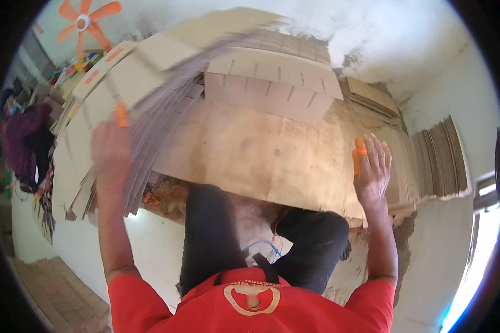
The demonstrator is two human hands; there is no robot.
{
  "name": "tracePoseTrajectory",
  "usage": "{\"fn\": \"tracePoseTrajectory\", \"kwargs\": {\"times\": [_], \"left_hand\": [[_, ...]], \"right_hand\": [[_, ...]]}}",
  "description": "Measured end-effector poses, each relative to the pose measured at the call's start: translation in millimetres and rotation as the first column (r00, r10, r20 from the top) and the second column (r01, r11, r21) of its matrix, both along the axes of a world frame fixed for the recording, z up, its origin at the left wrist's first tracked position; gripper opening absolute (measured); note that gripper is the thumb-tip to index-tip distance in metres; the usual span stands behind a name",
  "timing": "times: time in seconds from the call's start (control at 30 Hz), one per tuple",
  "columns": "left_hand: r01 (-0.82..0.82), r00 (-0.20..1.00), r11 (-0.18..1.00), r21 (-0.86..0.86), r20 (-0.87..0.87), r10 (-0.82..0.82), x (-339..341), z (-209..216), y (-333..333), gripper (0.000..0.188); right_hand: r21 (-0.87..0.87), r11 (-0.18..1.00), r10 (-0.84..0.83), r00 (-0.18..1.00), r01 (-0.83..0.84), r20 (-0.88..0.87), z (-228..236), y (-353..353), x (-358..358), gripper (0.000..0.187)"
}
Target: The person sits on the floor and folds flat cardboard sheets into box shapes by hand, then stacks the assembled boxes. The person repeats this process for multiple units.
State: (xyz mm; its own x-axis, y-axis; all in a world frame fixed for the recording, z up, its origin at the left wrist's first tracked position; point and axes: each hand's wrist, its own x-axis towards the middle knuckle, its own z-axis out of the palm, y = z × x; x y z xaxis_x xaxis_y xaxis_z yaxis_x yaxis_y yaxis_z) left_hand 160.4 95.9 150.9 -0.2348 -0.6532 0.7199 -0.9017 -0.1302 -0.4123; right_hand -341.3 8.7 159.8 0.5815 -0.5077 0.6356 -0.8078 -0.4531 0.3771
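Observation:
My left hand (112, 151) is raised and blurred, with an orange finger cot on one fingertip; it holds the near edge of a flat cardboard sheet (166, 72) that sweeps up over a fanned pile of sheets (144, 166) at my left. My right hand (372, 166) is open with fingers spread, orange cots on two fingers, hovering at the right edge of the wooden work board (261, 150). A slotted cardboard blank (272, 83) lies at the far side of the board.
Stacks of cardboard sheets (439, 155) stand on edge at the right, more lie at the far right (372, 94). An orange fan (86, 22) is at the upper left. My legs in dark trousers (216, 233) are under the board; brick floor lower left.

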Motion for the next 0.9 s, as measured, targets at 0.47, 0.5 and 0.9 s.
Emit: {"fn": "tracePoseTrajectory", "kwargs": {"times": [0.47,0.5,0.9], "left_hand": [[0.303,0.904,0.948,0.095,-0.344,-0.255,-30,-81,-58,0.042],[0.354,0.879,0.927,0.124,-0.382,-0.284,-53,-82,-67,0.041],[0.616,0.738,0.737,0.278,-0.53,-0.417,-178,-90,-170,0.036]], "right_hand": [[0.359,0.518,-0.834,0.551,0.776,0.012,-106,-21,-244,0.049],[0.415,0.459,-0.864,0.504,0.785,0.002,-104,-23,-245,0.051],[0.544,0.518,-0.792,0.611,0.661,0.012,-107,-67,-301,0.018]]}}
